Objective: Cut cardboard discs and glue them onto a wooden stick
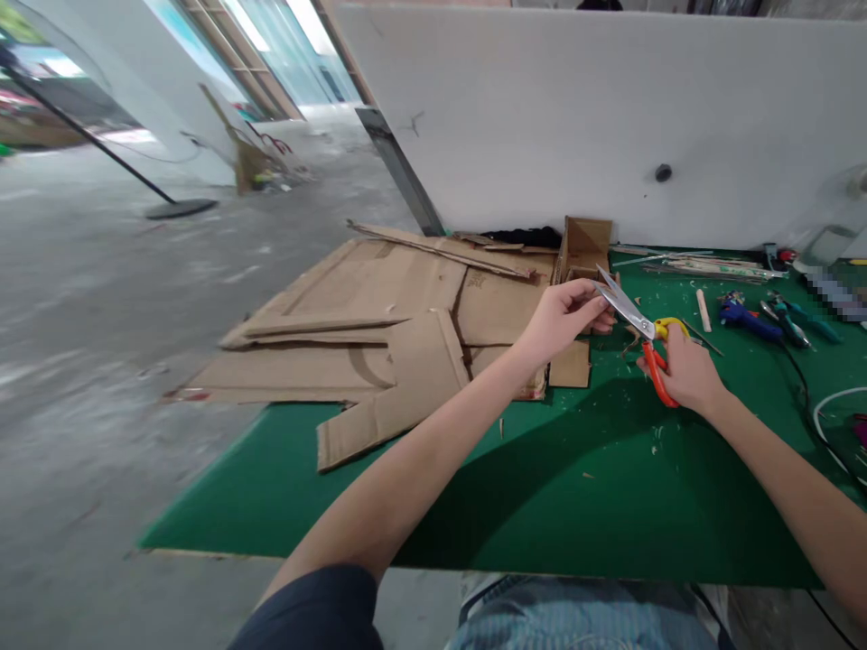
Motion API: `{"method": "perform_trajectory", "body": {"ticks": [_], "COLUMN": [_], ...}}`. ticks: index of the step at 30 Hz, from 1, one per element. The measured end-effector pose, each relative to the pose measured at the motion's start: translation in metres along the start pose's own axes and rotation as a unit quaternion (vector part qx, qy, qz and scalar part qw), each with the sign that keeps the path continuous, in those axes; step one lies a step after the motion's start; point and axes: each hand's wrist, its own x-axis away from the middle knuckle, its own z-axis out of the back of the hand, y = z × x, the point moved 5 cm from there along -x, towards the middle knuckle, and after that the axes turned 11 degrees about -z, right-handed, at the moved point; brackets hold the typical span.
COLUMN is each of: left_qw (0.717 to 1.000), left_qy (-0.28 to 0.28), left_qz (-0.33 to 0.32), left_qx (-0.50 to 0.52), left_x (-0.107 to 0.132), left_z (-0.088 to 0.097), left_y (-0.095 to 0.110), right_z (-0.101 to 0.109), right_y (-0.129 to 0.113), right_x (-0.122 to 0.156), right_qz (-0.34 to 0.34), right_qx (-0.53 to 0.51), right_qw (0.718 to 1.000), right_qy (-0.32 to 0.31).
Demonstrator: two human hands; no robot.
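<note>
Scissors (643, 326) above green table (575, 515), R hand (689, 368) gripping handles, blades (621, 301) parted. L hand (565, 314) at tips; can't tell if it's holding anything. Step: prob. lining up a cut; next move needs L hand clear.

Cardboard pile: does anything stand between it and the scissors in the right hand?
Yes: the left hand is between the scissors and the pile, its fingers near the blade tips; its forearm crosses in front of the pile's near right edge.
</note>
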Motion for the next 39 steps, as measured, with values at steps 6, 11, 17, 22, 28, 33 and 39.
{"method": "perform_trajectory", "body": {"ticks": [6,11,17,22,28,33,39], "left_qw": [1.000,1.000,0.998,0.997,0.996,0.992,0.987], "left_qy": [0.006,-0.004,-0.060,-0.063,-0.068,-0.092,-0.112], "left_qz": [0.005,-0.006,0.004,-0.008,-0.013,-0.012,-0.013], "left_qx": [-0.001,-0.017,-0.032,-0.041,-0.054,-0.090,-0.116], "left_x": [0.002,0.003,0.002,0.001,-0.001,-0.004,-0.005], "left_z": [-0.003,-0.002,0.000,0.002,0.004,0.009,0.013], "left_y": [-0.002,0.000,0.009,0.016,0.015,0.019,0.022], "right_z": [0.002,0.003,0.003,0.003,0.003,0.000,-0.002], "right_y": [-0.001,-0.004,-0.010,-0.012,-0.012,-0.010,-0.007], "right_x": [0.000,0.000,0.005,0.007,0.006,0.004,0.001], "right_qz": [0.004,0.025,0.048,0.031,0.027,0.029,0.018], "right_qx": [0.018,0.011,-0.004,-0.013,-0.034,-0.040,-0.035], "right_qw": [0.999,1.000,0.999,0.999,0.998,0.997,0.997], "right_qy": [0.034,0.002,-0.009,-0.019,-0.040,-0.062,-0.071]}}
